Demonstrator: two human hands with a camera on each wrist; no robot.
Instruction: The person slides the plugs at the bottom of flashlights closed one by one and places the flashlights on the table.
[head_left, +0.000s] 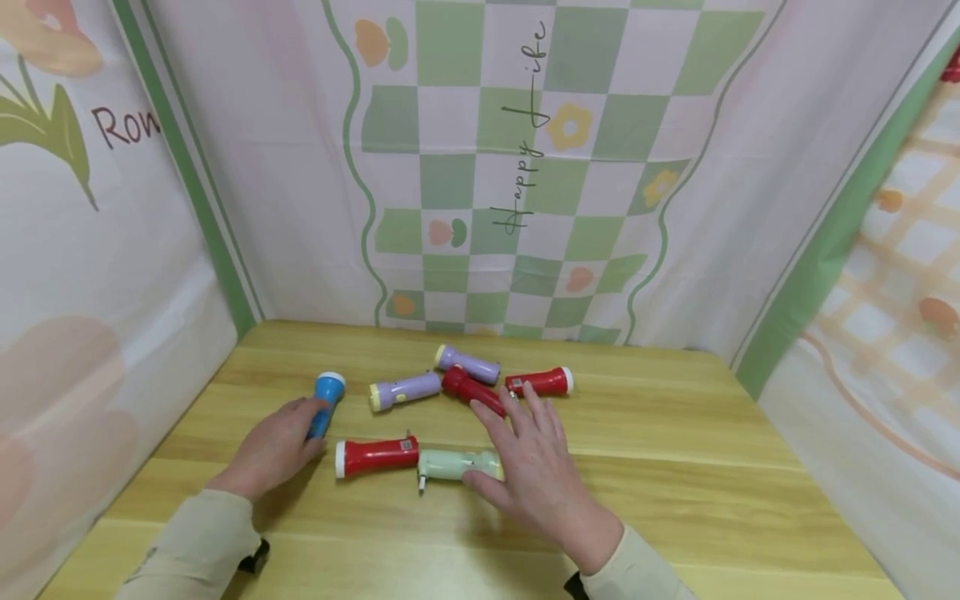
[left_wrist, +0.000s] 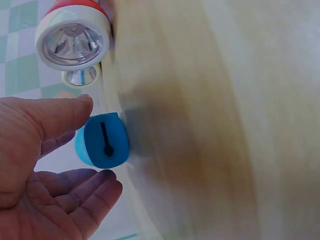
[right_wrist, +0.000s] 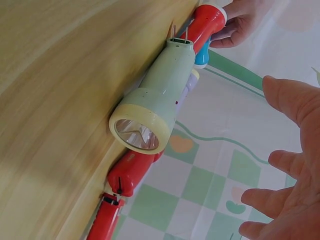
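Note:
My left hand (head_left: 273, 446) is around a blue flashlight (left_wrist: 106, 141) at the left of the table. In the left wrist view the thumb and the loosely extended fingers lie on either side of it, without a clear grip. My right hand (head_left: 540, 471) is spread over the near side of a pale green flashlight (right_wrist: 162, 85), with nothing between its fingers. The right wrist view shows that hand apart from the green flashlight, whose two metal prongs stick out at the tail. A red flashlight (head_left: 377, 456) with a white rim lies end to end with the green one.
Behind these lie two purple flashlights (head_left: 405, 390), (head_left: 468, 365), a dark red flashlight (head_left: 472, 390) and another red flashlight (head_left: 542, 382) with a white rim. The wooden table (head_left: 712, 492) is bounded by patterned cloth walls (head_left: 300, 208) at the back and both sides.

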